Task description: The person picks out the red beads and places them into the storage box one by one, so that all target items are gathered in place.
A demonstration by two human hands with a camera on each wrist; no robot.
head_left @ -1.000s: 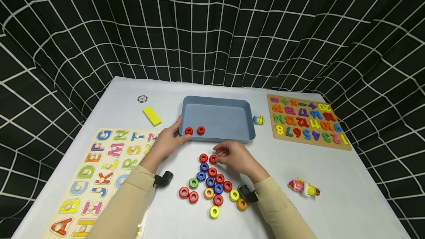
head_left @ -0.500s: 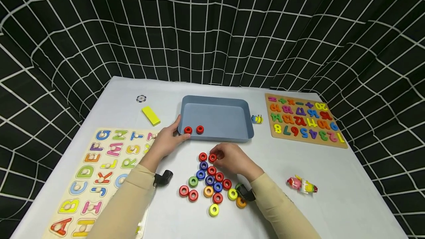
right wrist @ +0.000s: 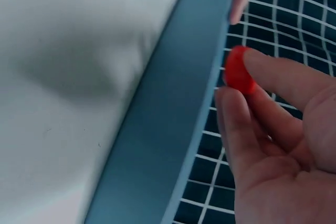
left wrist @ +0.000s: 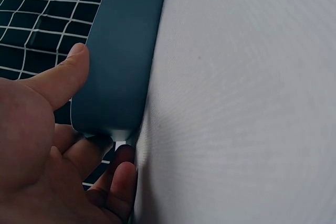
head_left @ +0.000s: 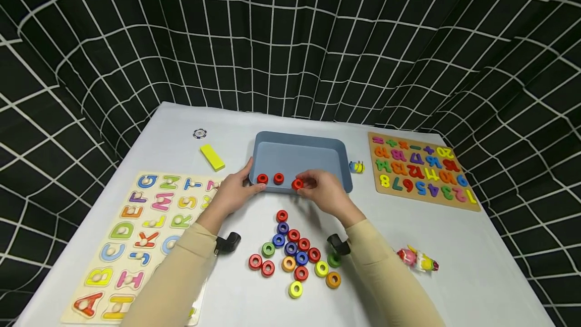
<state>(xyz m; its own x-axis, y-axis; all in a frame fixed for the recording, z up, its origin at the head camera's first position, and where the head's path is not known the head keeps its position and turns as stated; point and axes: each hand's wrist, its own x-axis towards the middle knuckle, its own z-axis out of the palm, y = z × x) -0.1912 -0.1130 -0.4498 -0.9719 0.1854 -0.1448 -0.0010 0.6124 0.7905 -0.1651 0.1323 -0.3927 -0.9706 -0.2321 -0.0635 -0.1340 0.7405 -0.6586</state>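
A blue-grey tray [head_left: 317, 143] stands mid-table with two red rings [head_left: 270, 179] lying along its near wall. My right hand [head_left: 323, 191] pinches a third red ring [head_left: 297, 184] over the tray's near edge; the right wrist view shows that ring [right wrist: 237, 72] between thumb and fingers above the tray wall [right wrist: 173, 103]. My left hand [head_left: 233, 192] grips the tray's near left corner, thumb on the outer wall [left wrist: 118, 61]. A pile of several coloured rings [head_left: 295, 254] lies on the table in front of the tray.
An alphabet puzzle board [head_left: 140, 236] lies at the left, a number puzzle board [head_left: 419, 170] at the right. A yellow block [head_left: 212, 157] and a small round token [head_left: 199, 133] sit at the back left, a small bee toy [head_left: 356, 167] beside the tray, a wrapped toy [head_left: 417, 259] front right.
My right hand has lifted a red ring from the pile and carried it up to the tray's near edge. The left hand has stayed on the tray corner.
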